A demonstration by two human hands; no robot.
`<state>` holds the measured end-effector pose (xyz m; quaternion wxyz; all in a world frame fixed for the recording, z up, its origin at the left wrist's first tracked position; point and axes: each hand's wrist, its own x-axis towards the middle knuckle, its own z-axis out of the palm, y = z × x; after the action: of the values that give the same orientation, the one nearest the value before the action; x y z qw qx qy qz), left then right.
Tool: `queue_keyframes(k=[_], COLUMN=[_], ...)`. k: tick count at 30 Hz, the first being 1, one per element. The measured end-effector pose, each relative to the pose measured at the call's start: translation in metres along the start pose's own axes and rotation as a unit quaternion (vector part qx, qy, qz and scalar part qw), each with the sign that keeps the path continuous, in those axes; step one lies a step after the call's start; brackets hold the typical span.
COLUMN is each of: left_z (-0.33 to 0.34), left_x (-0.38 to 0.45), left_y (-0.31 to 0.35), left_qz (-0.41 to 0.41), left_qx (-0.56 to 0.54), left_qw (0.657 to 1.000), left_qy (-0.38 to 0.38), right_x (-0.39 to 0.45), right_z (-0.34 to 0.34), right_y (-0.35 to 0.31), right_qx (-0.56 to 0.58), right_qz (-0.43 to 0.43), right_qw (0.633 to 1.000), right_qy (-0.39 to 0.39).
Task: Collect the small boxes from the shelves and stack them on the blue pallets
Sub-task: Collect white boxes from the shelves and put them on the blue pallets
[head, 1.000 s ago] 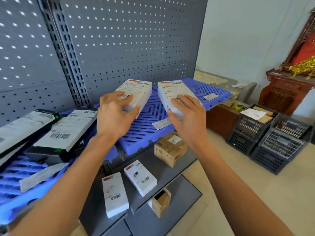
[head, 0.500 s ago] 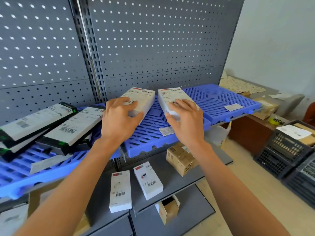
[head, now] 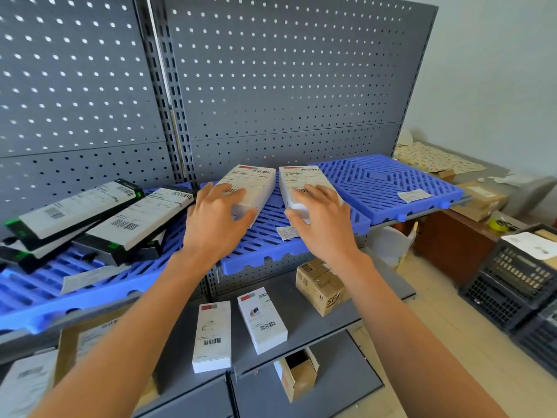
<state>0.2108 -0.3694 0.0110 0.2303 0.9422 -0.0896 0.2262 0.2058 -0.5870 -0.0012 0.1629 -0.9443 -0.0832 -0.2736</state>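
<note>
Two white labelled small boxes lie side by side on the middle blue pallet (head: 265,251), on the upper shelf. My left hand (head: 214,224) holds the left box (head: 253,182), fingers spread over its top and thumb against its near end. My right hand (head: 322,224) holds the right box (head: 297,178) the same way, thumb curled round the near left corner. More blue pallets sit to the right (head: 382,188) and left (head: 45,294). Two more white boxes (head: 212,333) (head: 260,318) lie on the grey shelf below.
Several black-and-white flat boxes (head: 135,218) are piled on the left pallet. A brown carton (head: 319,285) stands on the lower shelf, and an open small carton (head: 297,375) on the shelf beneath. Black crates (head: 518,276) stand on the floor at right. A grey pegboard (head: 271,86) backs the shelves.
Both hands have carried the two white boxes forward and down onto the middle blue pallet, farther back toward the pegboard. My view has swung left and up.
</note>
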Motion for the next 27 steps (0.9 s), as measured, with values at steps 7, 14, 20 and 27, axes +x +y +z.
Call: queue_keyframes(k=[7, 14, 20, 27], left_z=[-0.01, -0.023, -0.044, -0.079], left_x=[-0.012, -0.04, -0.081, -0.154], left_y=[0.016, 0.019, 0.019, -0.003], left_qz=[0.016, 0.027, 0.029, 0.028], left_qx=[0.022, 0.008, 0.012, 0.005], left_qw=[0.999, 0.999, 0.999, 1.0], left_qy=[0.025, 0.026, 0.017, 0.01], right_x=[-0.006, -0.02, -0.048, -0.104], right_z=[-0.009, -0.015, -0.021, -0.027], right_y=[-0.001, -0.009, -0.031, -0.084], right_qx=[-0.017, -0.017, -0.021, 0.016], right_qz=[-0.005, -0.002, -0.002, -0.026], right_qw=[1.0, 0.999, 0.998, 0.999], right_qy=[-0.003, 0.042, 0.052, 0.036])
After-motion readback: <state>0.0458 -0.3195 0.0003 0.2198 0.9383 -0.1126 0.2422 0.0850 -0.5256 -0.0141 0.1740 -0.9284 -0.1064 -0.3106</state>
